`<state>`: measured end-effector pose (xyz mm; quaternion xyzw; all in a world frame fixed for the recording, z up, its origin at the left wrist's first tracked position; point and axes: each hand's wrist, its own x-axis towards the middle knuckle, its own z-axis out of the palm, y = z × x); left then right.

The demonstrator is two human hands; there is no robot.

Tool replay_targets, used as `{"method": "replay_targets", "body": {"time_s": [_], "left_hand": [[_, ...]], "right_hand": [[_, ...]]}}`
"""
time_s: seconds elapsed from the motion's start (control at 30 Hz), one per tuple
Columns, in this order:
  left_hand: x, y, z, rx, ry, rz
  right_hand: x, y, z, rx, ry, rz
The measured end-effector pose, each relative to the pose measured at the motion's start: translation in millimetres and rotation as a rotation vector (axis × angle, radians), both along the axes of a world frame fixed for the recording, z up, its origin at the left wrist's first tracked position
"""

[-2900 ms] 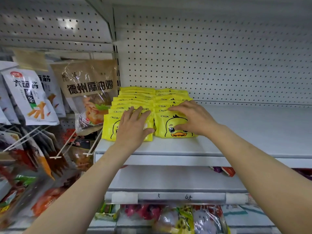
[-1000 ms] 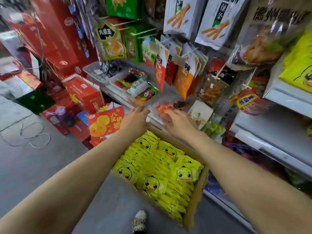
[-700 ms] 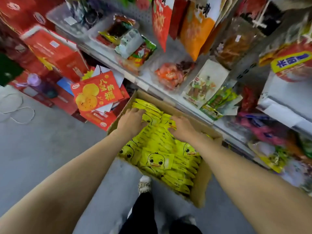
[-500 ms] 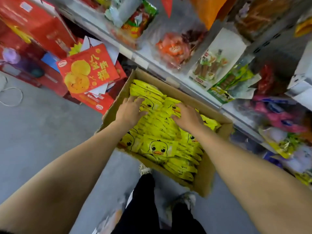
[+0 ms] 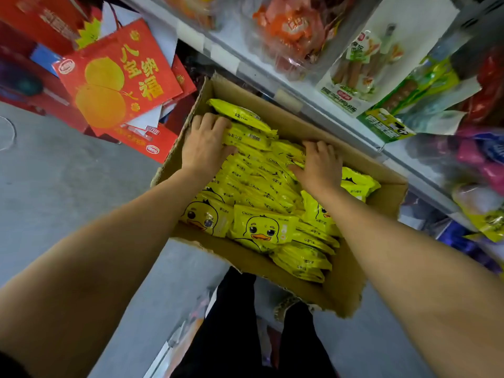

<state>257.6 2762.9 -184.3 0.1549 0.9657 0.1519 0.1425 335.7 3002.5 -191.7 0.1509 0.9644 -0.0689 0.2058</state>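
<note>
The left hand (image 5: pixel 206 144) is sunk into the eleven o'clock part of the load. Its fingers are curled over the far edge of a row of yellow plastic packets (image 5: pixel 261 227) printed with a duck face, and its thumb is laid against their near side, so a bundle is gripped. The right hand (image 5: pixel 319 167) is bent over the same row toward two o'clock, with fingertips dug down among the packets and the thumb pressed in from the side; a hold is taken there too.

Half a second earlier both hands were laid more loosely on top. Now the fingers are closed round the row. It is judged that a fresh batch is being gathered between the two hands, to be lifted to the upper shelf where such packets were lined up seconds ago.

The packets are packed in an open brown cardboard box (image 5: pixel 346 290) on the grey floor (image 5: pixel 68 186). A white metal shelf edge (image 5: pixel 294 100) is found at one o'clock, red cardboard gift cartons (image 5: pixel 114 77) at ten o'clock, and black-trousered legs (image 5: pixel 234 323) at six.
</note>
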Motion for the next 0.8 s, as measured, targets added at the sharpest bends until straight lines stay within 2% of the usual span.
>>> {"method": "replay_targets", "body": {"time_s": [0.17,0.37,0.47,0.57,0.63,0.8], "left_hand": [[2,-3,-10,-0.031,-0.03,-0.033],[1,-1,-6,0.031,0.018,-0.033],[-4,3,0,0.033,0.075,-0.019],[-6,7,0,0.145,-0.046,0.059],[-1,7,-7,0.163,-0.123,0.012],[7,-8,-34,-0.044,-0.212,-0.136]], "right_hand": [[-2,2,-8,0.003,0.018,0.007],[10,3,12,-0.274,-0.011,0.065],[16,3,26,-0.333,0.036,0.047],[20,4,27,-0.35,0.085,0.067],[22,3,26,-0.362,0.095,0.069],[26,-1,21,-0.397,0.093,0.046]]}}
